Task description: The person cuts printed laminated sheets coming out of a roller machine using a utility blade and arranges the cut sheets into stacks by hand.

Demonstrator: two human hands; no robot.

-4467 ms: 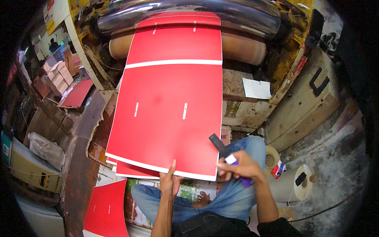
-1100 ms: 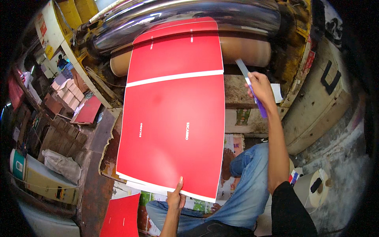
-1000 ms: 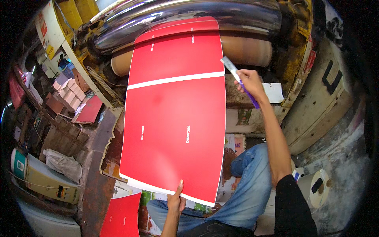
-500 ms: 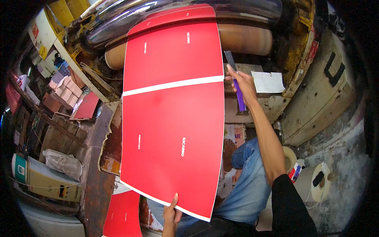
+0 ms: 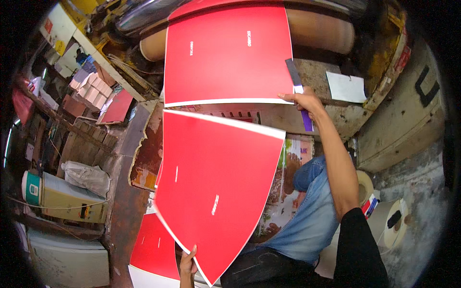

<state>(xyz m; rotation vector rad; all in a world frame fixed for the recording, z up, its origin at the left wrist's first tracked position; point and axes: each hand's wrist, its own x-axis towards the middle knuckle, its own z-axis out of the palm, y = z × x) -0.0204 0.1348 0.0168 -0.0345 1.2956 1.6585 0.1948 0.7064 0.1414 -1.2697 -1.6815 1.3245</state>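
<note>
A wide brown roller (image 5: 321, 31) is spanning the top of the frame. The lower red sheet (image 5: 221, 163) is slanting through the lower centre, its top left corner nearly meeting the upper red sheet (image 5: 228, 62); whether they are joining there is unclear. The upper sheet is hanging in the upper centre. At bottom left of centre, the left hand (image 5: 188, 265) is gripping the lower sheet's edge; right of centre, the right hand (image 5: 307, 102) is clasping a purple-handled cutter (image 5: 306, 121). With one-sided support, the lower sheet could be creasing; the cutter, sitting so near, could be nicking the upper sheet's corner.
</note>
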